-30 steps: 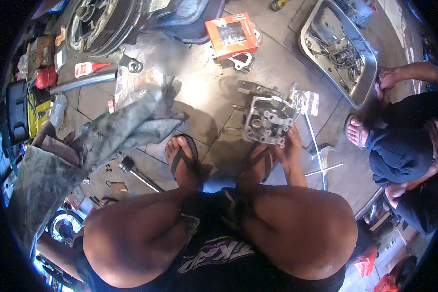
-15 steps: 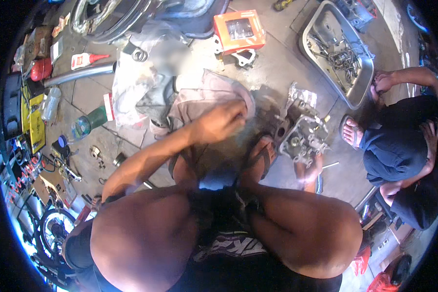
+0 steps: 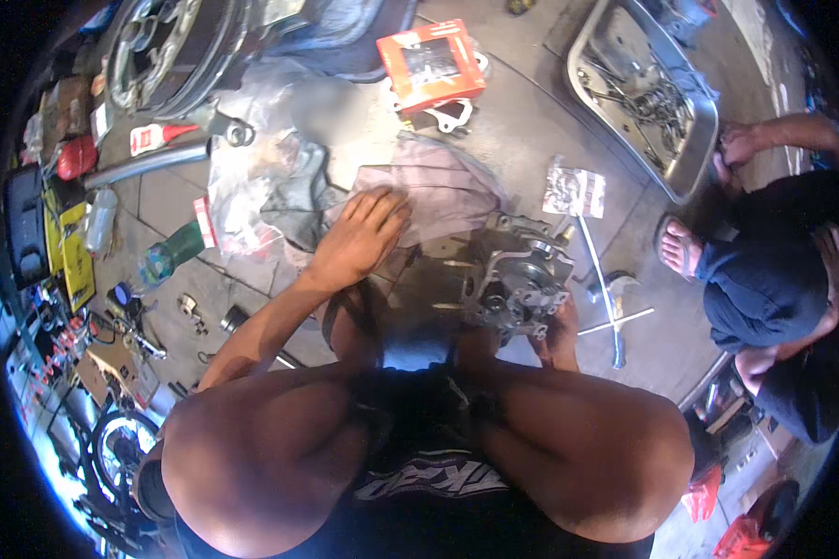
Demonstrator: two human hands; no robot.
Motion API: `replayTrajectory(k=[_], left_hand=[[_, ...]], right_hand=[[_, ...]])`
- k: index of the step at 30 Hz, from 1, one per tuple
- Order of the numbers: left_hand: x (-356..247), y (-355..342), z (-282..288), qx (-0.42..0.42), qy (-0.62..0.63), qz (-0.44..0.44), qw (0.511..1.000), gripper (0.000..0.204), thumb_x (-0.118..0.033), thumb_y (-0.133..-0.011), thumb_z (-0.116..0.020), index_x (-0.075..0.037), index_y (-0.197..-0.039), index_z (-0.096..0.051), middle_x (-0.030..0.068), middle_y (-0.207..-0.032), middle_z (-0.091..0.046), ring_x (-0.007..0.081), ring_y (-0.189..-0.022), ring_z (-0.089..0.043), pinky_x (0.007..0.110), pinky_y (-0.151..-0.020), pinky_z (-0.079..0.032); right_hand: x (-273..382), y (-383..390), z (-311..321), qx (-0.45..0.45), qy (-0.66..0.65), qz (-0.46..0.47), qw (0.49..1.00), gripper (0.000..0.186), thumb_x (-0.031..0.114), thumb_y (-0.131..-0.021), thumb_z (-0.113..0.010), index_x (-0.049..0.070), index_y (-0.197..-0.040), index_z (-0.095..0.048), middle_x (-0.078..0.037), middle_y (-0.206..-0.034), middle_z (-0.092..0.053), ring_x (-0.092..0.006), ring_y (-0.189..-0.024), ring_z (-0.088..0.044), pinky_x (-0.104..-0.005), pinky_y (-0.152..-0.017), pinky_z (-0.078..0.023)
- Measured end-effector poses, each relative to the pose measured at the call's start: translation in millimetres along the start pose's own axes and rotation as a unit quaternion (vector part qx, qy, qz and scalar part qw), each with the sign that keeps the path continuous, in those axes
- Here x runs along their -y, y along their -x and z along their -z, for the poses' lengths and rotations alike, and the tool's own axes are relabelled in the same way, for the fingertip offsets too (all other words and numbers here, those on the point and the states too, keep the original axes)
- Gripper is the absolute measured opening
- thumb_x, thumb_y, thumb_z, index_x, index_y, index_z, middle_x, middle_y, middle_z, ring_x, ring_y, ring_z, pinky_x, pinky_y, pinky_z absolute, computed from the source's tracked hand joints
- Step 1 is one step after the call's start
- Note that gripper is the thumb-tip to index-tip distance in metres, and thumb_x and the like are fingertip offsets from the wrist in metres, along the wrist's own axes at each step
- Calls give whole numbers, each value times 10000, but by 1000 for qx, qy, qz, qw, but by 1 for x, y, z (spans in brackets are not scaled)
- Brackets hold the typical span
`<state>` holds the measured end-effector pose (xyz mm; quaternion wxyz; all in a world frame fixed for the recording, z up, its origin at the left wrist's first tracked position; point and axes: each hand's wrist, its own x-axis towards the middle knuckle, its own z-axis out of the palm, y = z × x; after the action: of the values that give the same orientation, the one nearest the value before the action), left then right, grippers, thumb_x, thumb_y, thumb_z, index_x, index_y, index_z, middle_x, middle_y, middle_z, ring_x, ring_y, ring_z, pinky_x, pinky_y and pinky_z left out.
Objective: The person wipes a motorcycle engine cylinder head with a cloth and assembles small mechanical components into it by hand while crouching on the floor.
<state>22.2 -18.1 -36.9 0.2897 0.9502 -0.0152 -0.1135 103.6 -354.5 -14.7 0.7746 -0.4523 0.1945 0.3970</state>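
Observation:
My right hand (image 3: 559,337) grips the lower right side of a grey metal engine case (image 3: 517,284), its fingers partly hidden by the casting. The case is held up in front of my right foot, its round bores and bolt bosses facing up. My left hand (image 3: 364,240) lies palm down at the near left edge of a pinkish-grey cloth (image 3: 443,186), fingers apart and reaching onto the fabric. Left of that hand, a dark grey rag (image 3: 298,191) rests on a clear plastic bag (image 3: 238,191).
A T-handle wrench (image 3: 598,265) and a small clear packet (image 3: 573,191) lie to the right. Farther back are a metal tray (image 3: 685,191) of loose parts and an orange box (image 3: 391,61). Another person (image 3: 764,270) sits at the right. A green bottle (image 3: 172,252) lies left.
The engine case has moved left, in front of my right foot, uncovering the T-handle wrench. My left hand has shifted left and its bunched fingers have spread onto the cloth.

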Motion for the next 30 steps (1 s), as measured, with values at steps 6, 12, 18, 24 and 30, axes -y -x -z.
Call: replayTrajectory(k=[6,12,18,24,30], left_hand=[[42,50,-49,-50,49,-51,996,425,-150,-886,-622,-79,-1298,-545,150,-1269,-574,370,-1156,-559,435,-930,-495],[20,-9,5,-216,-49,73,972,337,-218,-917,-561,4,-1168,-601,268,-1135,-593,372,-1049,-578,473,-929,-457],[54,-42,-26,-89,5,140,986,183,-179,-903,-518,-31,-973,-601,188,-968,-636,382,-912,-593,483,-823,-463],[6,-55,30,-120,-59,207,969,258,-186,-850,-570,-54,-1066,-617,198,-1041,-626,355,-967,-583,451,-879,-454],[18,1,-11,-28,331,124,935,411,-242,-965,-598,-111,-1349,-526,109,-1250,-618,278,-1113,-618,383,-927,-506]], right_hand=[[4,-7,-3,-4,42,-1,999,900,415,-692,-820,10,-1389,-422,-113,-1279,-570,-269,-1168,-562,-402,-999,-455],[15,-16,-22,11,85,-26,996,909,411,-698,-821,8,-1402,-410,-119,-1316,-553,-262,-1192,-555,-394,-1012,-448],[6,-24,-40,78,42,-28,996,889,349,-709,-819,3,-1410,-397,-126,-1337,-545,-271,-1205,-556,-402,-1020,-455],[6,-23,-31,100,45,-81,991,802,279,-703,-792,6,-1368,-437,-144,-1330,-545,-277,-1206,-552,-417,-1029,-446],[-11,-22,-34,130,98,-62,985,655,212,-749,-749,9,-1313,-485,-153,-1302,-557,-282,-1206,-535,-418,-1037,-408]])
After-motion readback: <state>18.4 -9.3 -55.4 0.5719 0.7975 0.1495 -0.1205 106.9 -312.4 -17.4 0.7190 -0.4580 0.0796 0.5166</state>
